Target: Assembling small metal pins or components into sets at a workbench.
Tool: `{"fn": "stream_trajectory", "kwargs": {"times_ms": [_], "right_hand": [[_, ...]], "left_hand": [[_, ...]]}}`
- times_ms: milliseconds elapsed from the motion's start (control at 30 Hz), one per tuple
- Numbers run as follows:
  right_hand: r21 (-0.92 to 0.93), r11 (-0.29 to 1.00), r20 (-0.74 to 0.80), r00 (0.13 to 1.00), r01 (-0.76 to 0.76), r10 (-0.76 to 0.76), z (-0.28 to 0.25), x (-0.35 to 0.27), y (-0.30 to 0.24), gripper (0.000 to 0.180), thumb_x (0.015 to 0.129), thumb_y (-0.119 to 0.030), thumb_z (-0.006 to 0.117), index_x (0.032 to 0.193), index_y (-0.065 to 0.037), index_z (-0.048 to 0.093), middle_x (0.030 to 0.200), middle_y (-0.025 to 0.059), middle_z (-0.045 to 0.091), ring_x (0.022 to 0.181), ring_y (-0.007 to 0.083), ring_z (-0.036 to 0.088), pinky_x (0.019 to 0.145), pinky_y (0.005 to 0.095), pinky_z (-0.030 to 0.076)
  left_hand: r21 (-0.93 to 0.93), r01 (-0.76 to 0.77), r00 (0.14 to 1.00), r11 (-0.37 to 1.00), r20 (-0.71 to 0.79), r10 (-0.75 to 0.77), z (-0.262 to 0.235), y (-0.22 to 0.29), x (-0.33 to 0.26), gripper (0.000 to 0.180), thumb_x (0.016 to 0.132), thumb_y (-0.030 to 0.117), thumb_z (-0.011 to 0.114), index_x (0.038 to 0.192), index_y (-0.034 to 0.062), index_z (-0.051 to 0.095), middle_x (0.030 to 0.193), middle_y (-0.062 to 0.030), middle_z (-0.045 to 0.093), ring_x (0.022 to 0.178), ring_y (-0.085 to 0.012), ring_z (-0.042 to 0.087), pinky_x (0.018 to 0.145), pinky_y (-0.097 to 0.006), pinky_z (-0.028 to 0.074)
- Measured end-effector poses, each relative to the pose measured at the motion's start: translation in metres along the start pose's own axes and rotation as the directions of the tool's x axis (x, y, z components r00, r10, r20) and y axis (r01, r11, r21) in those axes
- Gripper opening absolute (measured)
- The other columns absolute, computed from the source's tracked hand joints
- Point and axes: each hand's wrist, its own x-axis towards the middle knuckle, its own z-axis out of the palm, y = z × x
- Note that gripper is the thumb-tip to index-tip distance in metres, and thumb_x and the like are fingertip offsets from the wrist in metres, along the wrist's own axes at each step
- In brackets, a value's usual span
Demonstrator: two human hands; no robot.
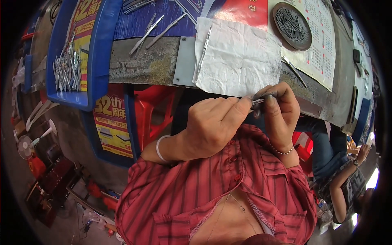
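My left hand (218,122) and my right hand (281,112) meet in front of my chest, just off the table's near edge. Between their fingertips is a small, slender metal piece (258,101). Both hands pinch it, and the fingers cover most of its length. The thumb and fingers of the right hand look darkened. Beyond the hands lies a creased white sheet (241,57), with one long thin metal piece (204,51) near its left side. A similar piece (294,71) rests on the table right of the sheet.
A round dark dish (307,44) of short grey metal pins stands at the far right. Several slender metal pieces (152,30) lie at the far left. A blue bin (100,49) holds many more. Under the table is a red stool (153,110); another person (341,179) sits to the right.
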Motion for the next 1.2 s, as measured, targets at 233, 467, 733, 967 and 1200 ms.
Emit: {"fn": "stream_trajectory", "kwargs": {"times_ms": [233,467,733,967,1200], "right_hand": [[0.047,0.999,0.004,1.0,-0.011,0.01,0.002,0.004,0.005,0.013,0.095,-0.011,0.05,0.092,0.001,0.048,0.083,0.0094,0.061,0.065,0.0085,0.054,0.062,0.0221,0.046],[0.088,0.995,0.025,0.999,-0.047,0.045,0.0,0.008,0.009,0.014,0.095,-0.013,0.052,0.09,0.001,0.05,0.08,0.0084,0.061,0.064,0.0084,0.053,0.062,0.0222,0.045],[0.122,0.991,0.026,0.998,-0.052,0.049,-0.001,0.008,0.01,0.016,0.094,-0.014,0.053,0.09,0.001,0.05,0.079,0.008,0.061,0.063,0.0084,0.053,0.061,0.0221,0.045],[0.14,0.989,0.028,0.998,-0.054,0.05,-0.001,0.008,0.009,0.016,0.094,-0.015,0.053,0.089,0.0,0.05,0.08,0.0084,0.061,0.063,0.0084,0.053,0.061,0.0217,0.044],[0.189,0.98,0.046,0.997,-0.062,0.055,-0.002,0.01,0.008,0.016,0.094,-0.014,0.053,0.089,0.0,0.049,0.08,0.0088,0.061,0.062,0.009,0.053,0.059,0.0219,0.044]], "left_hand": [[0.049,0.027,0.999,0.998,0.021,-0.028,-0.002,0.001,0.001,0.028,0.07,0.0,0.073,0.094,-0.0007,0.061,0.072,-0.0108,0.062,0.058,-0.0233,0.062,0.047,-0.031,0.046],[0.082,0.081,0.995,0.993,0.05,-0.085,-0.001,0.003,0.0,0.025,0.071,0.0,0.072,0.092,-0.0008,0.06,0.072,-0.0105,0.062,0.057,-0.0244,0.061,0.048,-0.032,0.046],[0.107,0.091,0.993,0.99,0.059,-0.098,-0.003,0.01,0.005,0.025,0.072,0.0,0.071,0.094,-0.0014,0.059,0.071,-0.0107,0.062,0.057,-0.0245,0.061,0.047,-0.032,0.045],[0.142,0.081,0.993,0.987,0.078,-0.093,-0.005,0.014,0.009,0.024,0.073,0.001,0.071,0.093,-0.0016,0.058,0.069,-0.0105,0.06,0.055,-0.0238,0.06,0.045,-0.032,0.044],[0.142,0.081,0.993,0.987,0.073,-0.092,-0.007,0.017,0.012,0.023,0.074,0.002,0.07,0.093,-0.0016,0.058,0.068,-0.0105,0.06,0.054,-0.0238,0.06,0.045,-0.033,0.043]]}}
